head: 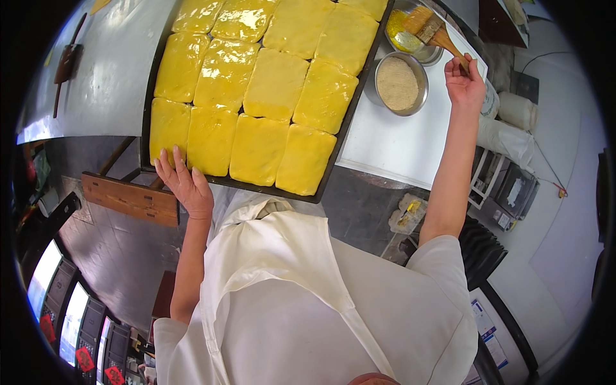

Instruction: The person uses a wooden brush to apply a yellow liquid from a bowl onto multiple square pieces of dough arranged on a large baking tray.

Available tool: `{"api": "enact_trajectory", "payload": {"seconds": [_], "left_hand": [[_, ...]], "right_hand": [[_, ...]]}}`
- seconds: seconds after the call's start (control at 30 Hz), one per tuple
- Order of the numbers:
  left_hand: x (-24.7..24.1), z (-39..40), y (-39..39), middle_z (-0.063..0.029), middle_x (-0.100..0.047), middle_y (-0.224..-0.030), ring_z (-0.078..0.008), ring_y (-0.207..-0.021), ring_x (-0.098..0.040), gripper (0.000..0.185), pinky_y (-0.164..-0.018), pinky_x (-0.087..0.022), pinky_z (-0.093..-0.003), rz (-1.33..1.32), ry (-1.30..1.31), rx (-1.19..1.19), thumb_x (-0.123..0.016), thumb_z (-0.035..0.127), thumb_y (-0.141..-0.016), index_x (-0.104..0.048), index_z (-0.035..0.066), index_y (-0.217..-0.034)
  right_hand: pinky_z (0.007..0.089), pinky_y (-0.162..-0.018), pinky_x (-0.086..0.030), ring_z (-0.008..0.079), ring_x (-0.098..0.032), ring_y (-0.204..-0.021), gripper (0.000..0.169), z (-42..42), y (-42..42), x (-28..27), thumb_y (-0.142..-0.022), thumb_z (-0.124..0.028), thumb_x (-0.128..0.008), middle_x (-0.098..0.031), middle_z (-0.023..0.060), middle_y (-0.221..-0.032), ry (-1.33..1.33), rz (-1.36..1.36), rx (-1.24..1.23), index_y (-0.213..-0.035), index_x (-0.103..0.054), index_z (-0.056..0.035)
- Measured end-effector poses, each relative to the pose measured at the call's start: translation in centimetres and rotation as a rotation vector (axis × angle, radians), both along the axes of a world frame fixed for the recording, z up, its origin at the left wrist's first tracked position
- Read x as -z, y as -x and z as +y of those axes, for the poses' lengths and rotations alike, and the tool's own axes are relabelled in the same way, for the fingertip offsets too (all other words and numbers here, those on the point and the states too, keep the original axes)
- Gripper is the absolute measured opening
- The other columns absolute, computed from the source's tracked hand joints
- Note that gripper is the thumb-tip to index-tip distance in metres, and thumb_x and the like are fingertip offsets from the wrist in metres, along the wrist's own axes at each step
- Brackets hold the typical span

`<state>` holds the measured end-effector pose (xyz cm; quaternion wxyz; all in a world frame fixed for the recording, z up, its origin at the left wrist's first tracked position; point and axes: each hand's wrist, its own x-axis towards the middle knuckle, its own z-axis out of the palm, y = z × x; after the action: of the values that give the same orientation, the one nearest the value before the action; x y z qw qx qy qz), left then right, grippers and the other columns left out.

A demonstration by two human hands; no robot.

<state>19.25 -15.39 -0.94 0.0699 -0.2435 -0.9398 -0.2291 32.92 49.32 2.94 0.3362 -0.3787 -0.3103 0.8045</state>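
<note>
Rows of flat rectangular dough pieces, coated in glossy yellow, fill a black baking tray. My left hand is at the tray's near left corner, its fingers spread over the edge of a dough piece. At the upper right, my right hand holds the wooden handle of a flat brush. The bristles are over a metal bowl of yellow liquid. Beside that bowl stands a metal bowl of pale tan grains, with nothing held in it.
A white board or tray lies under the bowls. On the metal table at left rests a rolling pin. A wooden stool stands below the tray's left corner. White rolls or bags and a black crate-like object are at right.
</note>
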Motion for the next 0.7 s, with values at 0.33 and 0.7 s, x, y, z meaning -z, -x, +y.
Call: {"api": "enact_trajectory", "payload": {"seconds": [0.33,0.7], "left_hand": [[-1.7,-1.2,0.2,-0.0198,-0.033,-0.160,-0.0409,-0.150,-0.024,0.058,-0.122,-0.016,-0.0541,-0.092,-0.009,0.017,-0.054,0.021,-0.102,-0.037,0.002,-0.154],[-1.9,-6.6,11.2,-0.0260,-0.042,-0.152,-0.0384,-0.142,-0.040,0.057,-0.118,-0.032,-0.0433,-0.004,-0.442,-0.012,-0.060,0.014,-0.101,-0.037,-0.008,-0.149]], "right_hand": [[0.0299,-0.072,-0.061,0.0210,-0.073,-0.074,0.029,-23.5,11.0,-3.4,-0.096,-0.019,-0.070,-0.074,0.0121,-0.101,-0.288,-0.296,-0.750,-0.117,-0.067,0.0014],[0.0431,-0.077,-0.054,0.0339,-0.065,-0.093,0.024,-38.0,8.2,-5.7,-0.082,-0.004,-0.071,-0.066,0.0107,-0.107,-1.828,-0.557,-0.824,-0.105,-0.066,-0.0063]]}}
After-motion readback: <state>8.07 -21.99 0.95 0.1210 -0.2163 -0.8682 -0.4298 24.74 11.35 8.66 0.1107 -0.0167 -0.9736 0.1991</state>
